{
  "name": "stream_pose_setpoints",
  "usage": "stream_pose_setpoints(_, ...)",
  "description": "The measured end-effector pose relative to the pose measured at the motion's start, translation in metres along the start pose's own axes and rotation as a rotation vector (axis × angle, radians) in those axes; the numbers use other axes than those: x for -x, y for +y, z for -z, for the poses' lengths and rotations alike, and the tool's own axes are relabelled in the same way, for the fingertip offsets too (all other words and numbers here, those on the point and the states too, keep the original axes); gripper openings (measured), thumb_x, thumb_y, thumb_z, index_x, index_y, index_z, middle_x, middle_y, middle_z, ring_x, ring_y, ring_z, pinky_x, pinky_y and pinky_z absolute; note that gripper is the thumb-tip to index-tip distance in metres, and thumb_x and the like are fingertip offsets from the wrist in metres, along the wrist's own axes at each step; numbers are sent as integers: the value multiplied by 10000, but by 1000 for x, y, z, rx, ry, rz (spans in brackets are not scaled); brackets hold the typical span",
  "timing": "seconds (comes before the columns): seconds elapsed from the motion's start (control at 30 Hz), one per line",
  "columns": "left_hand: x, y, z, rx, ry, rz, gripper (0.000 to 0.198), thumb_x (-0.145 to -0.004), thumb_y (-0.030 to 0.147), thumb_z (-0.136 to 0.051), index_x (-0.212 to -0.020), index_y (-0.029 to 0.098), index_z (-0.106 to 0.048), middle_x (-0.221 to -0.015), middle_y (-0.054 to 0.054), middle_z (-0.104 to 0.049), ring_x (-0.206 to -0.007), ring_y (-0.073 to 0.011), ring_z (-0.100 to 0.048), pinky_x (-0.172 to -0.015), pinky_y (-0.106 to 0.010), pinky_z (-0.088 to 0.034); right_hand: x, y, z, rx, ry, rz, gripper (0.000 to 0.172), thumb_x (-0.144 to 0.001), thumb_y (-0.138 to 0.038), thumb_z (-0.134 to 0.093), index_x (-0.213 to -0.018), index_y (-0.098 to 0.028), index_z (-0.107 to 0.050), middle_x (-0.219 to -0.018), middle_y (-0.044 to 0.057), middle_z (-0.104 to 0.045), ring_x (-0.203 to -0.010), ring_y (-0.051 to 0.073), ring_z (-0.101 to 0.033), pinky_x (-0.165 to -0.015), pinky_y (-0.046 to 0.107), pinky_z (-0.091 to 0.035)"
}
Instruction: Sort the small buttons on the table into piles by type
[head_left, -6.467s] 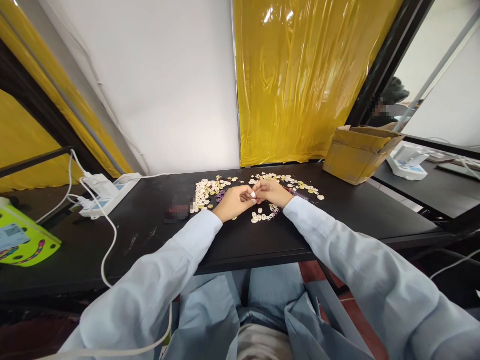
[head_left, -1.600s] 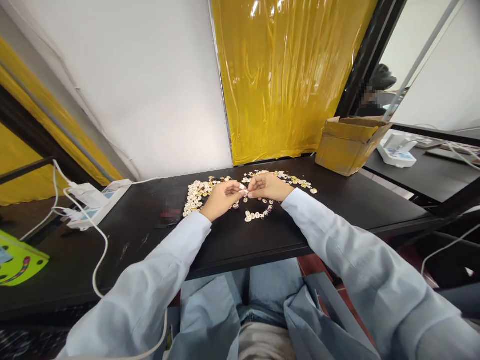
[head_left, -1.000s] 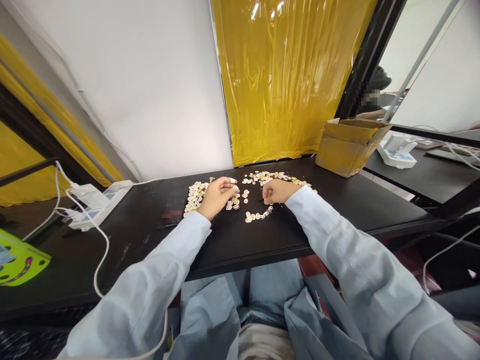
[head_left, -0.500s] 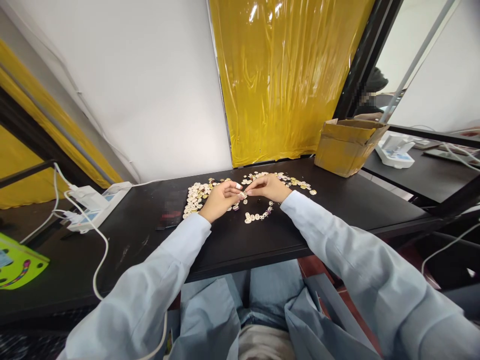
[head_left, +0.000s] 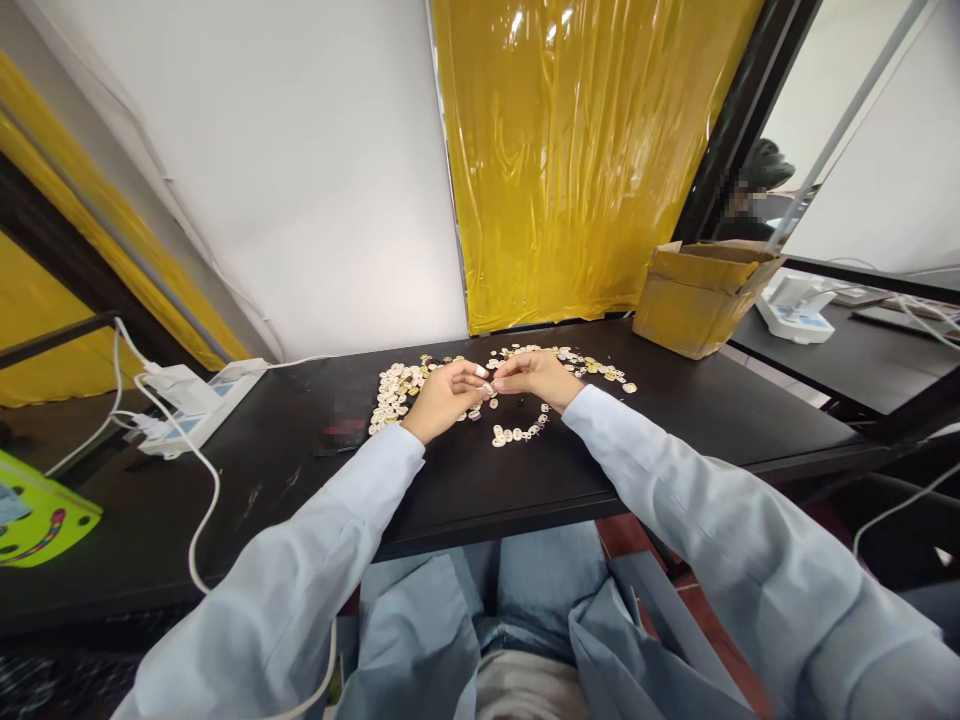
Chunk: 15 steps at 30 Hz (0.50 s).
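Observation:
Both hands meet above the black table (head_left: 465,495), fingertips pinched around one small pale button-like piece (head_left: 488,390). My left hand (head_left: 445,398) holds it from the left, and my right hand (head_left: 538,380) grips it from the right. A dense group of pale round pieces (head_left: 390,398) lies just left of my left hand. More pieces, some yellowish, spread behind and to the right of my right hand (head_left: 611,374). Nearer the front edge, several pieces form a curved row (head_left: 514,435). The finer detail of the held piece is too small to tell.
An open cardboard box (head_left: 697,300) stands at the back right. On the left are a white power strip (head_left: 199,410) with cables and a bright green item (head_left: 45,510). A dark flat packet (head_left: 345,430) lies beside the pieces. Another person (head_left: 757,185) is beyond the frame at right.
The camera view has shifted slightly. Both hands stay together at nearly the same place, with the held piece turned a little and showing more clearly.

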<state>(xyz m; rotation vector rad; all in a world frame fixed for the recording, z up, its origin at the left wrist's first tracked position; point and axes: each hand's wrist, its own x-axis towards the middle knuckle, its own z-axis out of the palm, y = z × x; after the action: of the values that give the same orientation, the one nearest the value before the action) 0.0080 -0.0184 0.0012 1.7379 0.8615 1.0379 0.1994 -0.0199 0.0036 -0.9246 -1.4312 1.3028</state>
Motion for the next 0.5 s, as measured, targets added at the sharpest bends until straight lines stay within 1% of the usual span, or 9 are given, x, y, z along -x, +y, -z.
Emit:
stream_pose_setpoints(0.17,0,2,-1,-10,8,-6,308,-650,173,-736,-919,135,-591,-792,-55,-694,-754,-176,-684,-716,-317,-543,1,-1,-1,42,-9,9,299,-513,-316,-836,-713,-139,-701,-651,6,-671,-619,115,-622,-617,258,-540)
stream_pose_setpoints(0.33,2,5,-2,-3,14,-20,305,-650,183,-746,-910,131,-596,-794,-56,-690,-731,-170,-682,-703,-313,-543,2,2,-3,20,26,-5,326,-501,-320,-849,-709,-132,-683,-627,6,-663,-600,116,-624,-619,268,-558)
stream_pose_setpoints(0.4,3,6,-2,-22,13,-16,289,-661,186,-742,-904,129,-597,-779,-53,-686,-716,-170,-681,-696,-313,-542,2,3,-5,21,20,-17,326,-495,-309,-856,-698,-128,-677,-637,18,-675,-606,125,-634,-612,268,-564)
stream_pose_setpoints(0.5,5,8,-3,-40,2,0,260,-686,184,-723,-902,125,-592,-758,-57,-682,-716,-183,-685,-689,-318,-540,4,2,-5,35,-9,-29,288,-526,-287,-846,-691,-122,-678,-639,32,-688,-588,122,-633,-607,261,-565)
